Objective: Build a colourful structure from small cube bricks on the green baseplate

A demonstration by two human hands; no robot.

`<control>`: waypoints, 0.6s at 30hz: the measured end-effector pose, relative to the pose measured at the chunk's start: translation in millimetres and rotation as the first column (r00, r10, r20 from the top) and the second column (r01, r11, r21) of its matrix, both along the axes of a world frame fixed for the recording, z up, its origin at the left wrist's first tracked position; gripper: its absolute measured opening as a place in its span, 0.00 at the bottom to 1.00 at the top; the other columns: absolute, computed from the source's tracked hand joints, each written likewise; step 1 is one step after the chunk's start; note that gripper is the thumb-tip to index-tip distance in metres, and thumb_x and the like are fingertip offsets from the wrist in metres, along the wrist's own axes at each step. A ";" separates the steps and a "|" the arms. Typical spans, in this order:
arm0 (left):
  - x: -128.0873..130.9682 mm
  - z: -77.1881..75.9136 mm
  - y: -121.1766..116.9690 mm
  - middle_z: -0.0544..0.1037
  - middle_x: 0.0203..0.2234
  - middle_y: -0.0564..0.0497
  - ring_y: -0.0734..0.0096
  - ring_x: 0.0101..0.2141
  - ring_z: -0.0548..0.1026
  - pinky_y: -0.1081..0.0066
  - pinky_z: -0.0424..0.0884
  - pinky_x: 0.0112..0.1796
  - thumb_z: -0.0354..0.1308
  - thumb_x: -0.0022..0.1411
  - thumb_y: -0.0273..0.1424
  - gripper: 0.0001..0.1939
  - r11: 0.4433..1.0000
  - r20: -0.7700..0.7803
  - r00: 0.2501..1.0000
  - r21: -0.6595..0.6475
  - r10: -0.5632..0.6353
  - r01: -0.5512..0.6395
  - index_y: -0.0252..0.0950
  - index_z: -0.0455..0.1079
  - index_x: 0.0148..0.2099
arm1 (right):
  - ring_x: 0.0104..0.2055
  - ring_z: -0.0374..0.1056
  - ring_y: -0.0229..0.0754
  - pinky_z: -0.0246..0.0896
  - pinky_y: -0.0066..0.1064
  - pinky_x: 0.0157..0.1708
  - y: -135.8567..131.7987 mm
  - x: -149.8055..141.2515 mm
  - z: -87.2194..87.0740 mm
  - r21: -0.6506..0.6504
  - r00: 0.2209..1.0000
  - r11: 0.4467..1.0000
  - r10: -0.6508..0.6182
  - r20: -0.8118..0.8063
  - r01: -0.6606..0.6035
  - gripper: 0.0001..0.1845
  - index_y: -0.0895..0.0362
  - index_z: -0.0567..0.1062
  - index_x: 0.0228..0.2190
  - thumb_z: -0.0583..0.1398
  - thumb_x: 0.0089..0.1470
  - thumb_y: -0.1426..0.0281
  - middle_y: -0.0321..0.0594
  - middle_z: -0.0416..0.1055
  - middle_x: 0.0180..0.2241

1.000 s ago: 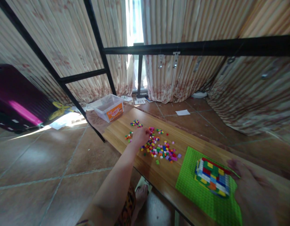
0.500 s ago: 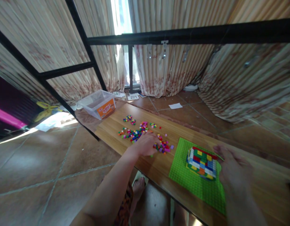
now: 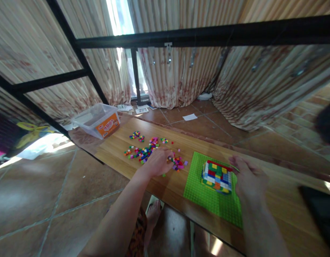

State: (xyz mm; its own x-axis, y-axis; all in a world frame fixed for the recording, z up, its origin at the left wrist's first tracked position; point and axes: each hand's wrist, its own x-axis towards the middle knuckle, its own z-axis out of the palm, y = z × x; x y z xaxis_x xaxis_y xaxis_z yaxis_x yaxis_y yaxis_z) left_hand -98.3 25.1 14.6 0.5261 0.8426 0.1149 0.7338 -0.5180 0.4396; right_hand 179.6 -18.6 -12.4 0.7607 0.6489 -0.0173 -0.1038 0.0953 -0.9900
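Over the loose toy bricks (image 3: 178, 162) on the wooden table, my left hand (image 3: 158, 162) has its fingers curled inward, thumb and forefinger close together. Whether a small brick is between them I cannot make out. My right hand (image 3: 249, 176) grips the far right edge of the green baseplate (image 3: 198, 192), fingers closed around it. On that baseplate stands a low block-shaped build of bricks (image 3: 217, 177), with rows of white, red, blue, green, yellow and orange on top. The right hand is just beside the build.
A clear plastic box (image 3: 100, 119) with an orange label stands at the table's left end. Small brick piles (image 3: 136, 135) lie on the wooden table (image 3: 122, 164). A dark flat object (image 3: 320, 210) is at the right. A black metal frame (image 3: 181, 37) runs before curtains.
The view has turned slightly right, bringing the dark object further into sight. My left hand's fingers have curled more among the bricks. My right hand still holds the baseplate edge.
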 end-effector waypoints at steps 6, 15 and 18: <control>32.3 9.1 -7.2 0.78 0.35 0.49 0.72 0.36 0.75 0.73 0.70 0.38 0.54 0.61 0.30 0.11 0.945 0.532 0.837 -0.321 0.127 0.061 0.35 0.69 0.45 | 0.33 0.72 0.38 0.67 0.32 0.38 -2.3 -5.2 9.3 0.014 0.960 0.999 0.046 0.278 -0.052 0.14 0.58 0.79 0.30 0.63 0.45 0.60 0.39 0.77 0.29; 108.0 8.2 -32.8 0.75 0.26 0.52 0.80 0.25 0.71 0.76 0.67 0.32 0.54 0.61 0.30 0.08 0.670 0.753 0.408 -0.651 0.516 0.357 0.32 0.73 0.39 | 0.35 0.73 0.39 0.68 0.33 0.39 -26.2 -18.1 41.9 0.010 0.840 0.953 0.262 0.475 -0.303 0.11 0.55 0.80 0.34 0.63 0.50 0.62 0.39 0.78 0.34; 118.6 9.2 -37.1 0.75 0.25 0.52 0.81 0.24 0.70 0.77 0.67 0.32 0.60 0.57 0.30 0.08 0.595 0.754 0.255 -0.641 0.605 0.484 0.32 0.74 0.38 | 0.34 0.73 0.39 0.68 0.33 0.38 -31.3 -21.8 41.1 -0.029 0.802 0.899 0.405 0.439 -0.437 0.11 0.53 0.80 0.35 0.64 0.49 0.63 0.38 0.78 0.34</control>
